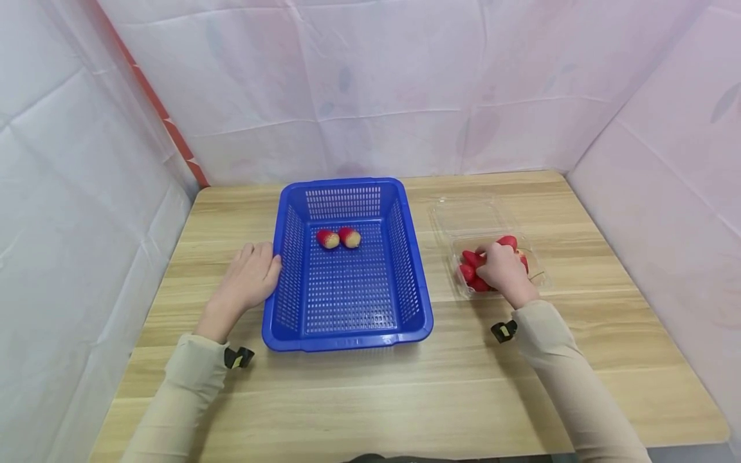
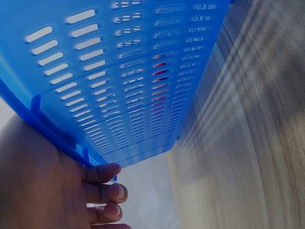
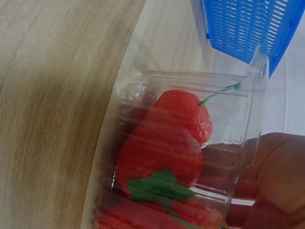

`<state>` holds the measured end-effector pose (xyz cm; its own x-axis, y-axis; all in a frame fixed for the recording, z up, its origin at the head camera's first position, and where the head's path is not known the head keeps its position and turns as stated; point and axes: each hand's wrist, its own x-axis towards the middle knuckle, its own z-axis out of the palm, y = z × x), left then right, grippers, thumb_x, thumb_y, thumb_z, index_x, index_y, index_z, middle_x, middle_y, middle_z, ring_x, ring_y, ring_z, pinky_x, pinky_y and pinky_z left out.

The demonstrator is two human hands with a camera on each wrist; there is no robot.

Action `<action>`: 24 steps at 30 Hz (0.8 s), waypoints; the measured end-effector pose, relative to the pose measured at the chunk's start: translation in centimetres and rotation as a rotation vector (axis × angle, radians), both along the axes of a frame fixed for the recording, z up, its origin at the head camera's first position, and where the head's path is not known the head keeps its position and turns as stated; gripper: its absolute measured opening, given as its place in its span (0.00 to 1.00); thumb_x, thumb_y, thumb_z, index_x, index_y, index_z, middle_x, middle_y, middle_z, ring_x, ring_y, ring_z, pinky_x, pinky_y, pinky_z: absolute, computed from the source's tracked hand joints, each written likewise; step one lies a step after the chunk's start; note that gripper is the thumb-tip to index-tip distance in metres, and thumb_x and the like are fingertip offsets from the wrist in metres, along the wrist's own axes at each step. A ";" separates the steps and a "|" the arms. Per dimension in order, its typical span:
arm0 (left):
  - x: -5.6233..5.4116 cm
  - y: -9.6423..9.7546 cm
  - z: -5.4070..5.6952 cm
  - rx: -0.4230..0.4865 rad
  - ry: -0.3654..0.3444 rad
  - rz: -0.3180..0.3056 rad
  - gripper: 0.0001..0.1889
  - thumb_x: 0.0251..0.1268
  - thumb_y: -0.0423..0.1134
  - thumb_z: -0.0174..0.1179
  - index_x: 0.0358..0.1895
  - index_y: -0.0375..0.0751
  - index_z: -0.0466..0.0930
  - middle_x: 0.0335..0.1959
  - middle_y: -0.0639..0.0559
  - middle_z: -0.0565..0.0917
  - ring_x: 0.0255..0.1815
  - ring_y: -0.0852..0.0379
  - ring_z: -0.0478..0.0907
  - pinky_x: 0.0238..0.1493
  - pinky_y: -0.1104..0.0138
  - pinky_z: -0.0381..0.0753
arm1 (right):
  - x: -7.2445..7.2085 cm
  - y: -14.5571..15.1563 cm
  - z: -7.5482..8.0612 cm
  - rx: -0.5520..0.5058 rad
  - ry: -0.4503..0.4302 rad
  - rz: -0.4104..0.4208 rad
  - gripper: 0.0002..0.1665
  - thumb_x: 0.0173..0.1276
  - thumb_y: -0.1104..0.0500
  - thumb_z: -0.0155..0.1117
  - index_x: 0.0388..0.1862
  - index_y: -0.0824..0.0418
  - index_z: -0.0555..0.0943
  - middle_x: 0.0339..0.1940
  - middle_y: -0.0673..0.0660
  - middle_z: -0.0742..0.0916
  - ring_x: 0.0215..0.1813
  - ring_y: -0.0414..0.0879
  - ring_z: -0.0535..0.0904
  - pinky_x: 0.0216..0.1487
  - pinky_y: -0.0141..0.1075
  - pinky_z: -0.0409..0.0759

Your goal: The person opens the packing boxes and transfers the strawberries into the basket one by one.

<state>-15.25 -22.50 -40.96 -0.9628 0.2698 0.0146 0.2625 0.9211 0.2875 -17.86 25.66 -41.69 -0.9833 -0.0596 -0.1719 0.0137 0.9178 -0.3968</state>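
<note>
My left hand (image 1: pixel 250 273) is at the left rim of a blue plastic basket (image 1: pixel 347 341). In the left wrist view its curled fingers (image 2: pixel 106 193) sit below the rim, gripping it. Two red-and-cream strawberries (image 1: pixel 350 237) lie inside, toward the back. To the right, my right hand (image 1: pixel 505 273) reaches down into a clear plastic box (image 1: pixel 457 242) of red strawberries (image 1: pixel 476 284). Its thumb and fingers are around a berry, but I cannot tell whether they grip it. Through the box wall, the right wrist view shows a large strawberry (image 3: pixel 162 152) with green leaves beside the fingers.
The box's clear lid (image 1: pixel 467 215) is folded back behind it. Both stand on a wood-grain table (image 1: pixel 359 399). White cloth walls (image 1: pixel 382 83) enclose the back and sides. A small black device (image 1: pixel 503 331) is strapped at each wrist.
</note>
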 end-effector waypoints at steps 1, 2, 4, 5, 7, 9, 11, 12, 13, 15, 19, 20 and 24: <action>0.0 0.0 0.0 0.000 0.002 -0.001 0.18 0.79 0.44 0.34 0.46 0.33 0.68 0.35 0.42 0.72 0.39 0.43 0.64 0.42 0.54 0.63 | 0.0 0.1 0.0 -0.005 0.011 0.005 0.26 0.53 0.70 0.60 0.54 0.75 0.78 0.38 0.70 0.84 0.31 0.57 0.77 0.31 0.45 0.75; 0.0 0.0 0.0 -0.001 0.004 -0.002 0.18 0.79 0.44 0.34 0.46 0.33 0.68 0.35 0.42 0.72 0.39 0.43 0.64 0.42 0.54 0.63 | 0.1 0.1 0.0 -0.010 0.020 0.008 0.26 0.53 0.69 0.60 0.53 0.76 0.78 0.37 0.70 0.84 0.32 0.57 0.77 0.32 0.45 0.75; 0.0 0.0 0.1 -0.002 0.006 -0.004 0.17 0.79 0.44 0.34 0.46 0.33 0.68 0.35 0.42 0.72 0.39 0.43 0.64 0.42 0.54 0.63 | 0.2 0.3 -0.1 -0.018 0.043 0.018 0.24 0.52 0.69 0.61 0.51 0.76 0.78 0.35 0.69 0.84 0.31 0.57 0.77 0.34 0.46 0.75; 0.0 0.0 0.1 -0.003 0.005 -0.004 0.17 0.79 0.44 0.34 0.45 0.33 0.68 0.35 0.42 0.72 0.39 0.43 0.64 0.42 0.54 0.63 | 0.3 0.4 -0.1 -0.018 0.055 0.020 0.24 0.52 0.69 0.61 0.50 0.76 0.79 0.34 0.68 0.84 0.31 0.56 0.77 0.35 0.46 0.74; 0.0 0.0 0.1 -0.002 0.002 -0.003 0.18 0.79 0.44 0.34 0.46 0.33 0.68 0.35 0.42 0.72 0.39 0.43 0.64 0.43 0.54 0.63 | 0.3 0.5 -0.1 -0.014 0.077 0.026 0.23 0.51 0.68 0.62 0.48 0.75 0.79 0.32 0.66 0.83 0.30 0.56 0.76 0.35 0.45 0.71; 0.0 0.0 0.1 -0.001 -0.006 -0.002 0.18 0.79 0.44 0.34 0.46 0.33 0.68 0.35 0.42 0.72 0.39 0.43 0.64 0.43 0.54 0.63 | 0.4 0.5 0.0 -0.012 0.095 0.026 0.22 0.51 0.68 0.62 0.47 0.75 0.80 0.32 0.66 0.83 0.31 0.57 0.75 0.35 0.46 0.70; 0.1 0.0 0.2 0.002 -0.014 0.001 0.18 0.79 0.44 0.33 0.46 0.33 0.68 0.35 0.42 0.72 0.39 0.43 0.64 0.43 0.54 0.62 | 0.5 0.5 0.2 -0.014 0.102 0.020 0.22 0.51 0.67 0.64 0.47 0.74 0.80 0.33 0.67 0.83 0.32 0.58 0.76 0.36 0.47 0.71; 0.1 0.0 0.2 0.003 -0.018 0.003 0.18 0.79 0.45 0.33 0.46 0.34 0.68 0.35 0.42 0.71 0.39 0.43 0.64 0.43 0.54 0.62 | 0.6 0.5 0.3 -0.021 0.101 0.017 0.22 0.51 0.67 0.64 0.48 0.74 0.80 0.34 0.68 0.83 0.32 0.58 0.76 0.36 0.47 0.72; 0.1 0.0 0.2 0.005 -0.021 0.004 0.18 0.79 0.45 0.33 0.46 0.34 0.68 0.35 0.43 0.71 0.39 0.43 0.64 0.43 0.54 0.62 | 0.6 0.4 0.5 -0.026 0.100 0.013 0.23 0.52 0.67 0.65 0.48 0.74 0.80 0.35 0.69 0.84 0.33 0.58 0.76 0.36 0.48 0.74; 0.1 0.0 0.3 0.005 -0.024 0.006 0.18 0.79 0.45 0.33 0.46 0.34 0.67 0.35 0.43 0.71 0.39 0.44 0.64 0.43 0.54 0.62 | 0.8 0.4 0.8 -0.036 0.098 0.006 0.24 0.52 0.66 0.66 0.49 0.75 0.79 0.38 0.70 0.84 0.33 0.58 0.77 0.36 0.49 0.75; 0.1 0.1 0.4 0.000 -0.030 0.002 0.18 0.79 0.45 0.33 0.46 0.35 0.67 0.35 0.43 0.71 0.39 0.44 0.64 0.43 0.54 0.62 | 1.1 0.3 1.6 -0.050 0.124 0.003 0.23 0.52 0.67 0.68 0.48 0.75 0.79 0.37 0.71 0.84 0.32 0.59 0.78 0.36 0.50 0.77; 0.1 0.1 0.4 -0.001 -0.030 0.002 0.17 0.79 0.45 0.33 0.46 0.35 0.67 0.35 0.43 0.71 0.39 0.44 0.64 0.43 0.54 0.62 | 1.1 0.2 1.7 -0.056 0.136 0.007 0.23 0.52 0.67 0.68 0.48 0.76 0.80 0.38 0.71 0.85 0.33 0.59 0.79 0.37 0.51 0.77; 0.1 0.1 0.5 0.001 -0.030 0.002 0.17 0.79 0.45 0.33 0.46 0.34 0.67 0.35 0.43 0.71 0.39 0.44 0.64 0.44 0.54 0.62 | 1.2 0.0 2.5 -0.076 0.193 0.026 0.23 0.51 0.67 0.68 0.47 0.75 0.80 0.39 0.72 0.85 0.39 0.65 0.81 0.42 0.55 0.75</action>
<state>-15.17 -22.39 -40.45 -0.9634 0.2678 -0.0140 0.2517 0.9213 0.2965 -16.63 25.68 -39.15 -0.9955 -0.0910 0.0251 -0.0923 0.8843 -0.4578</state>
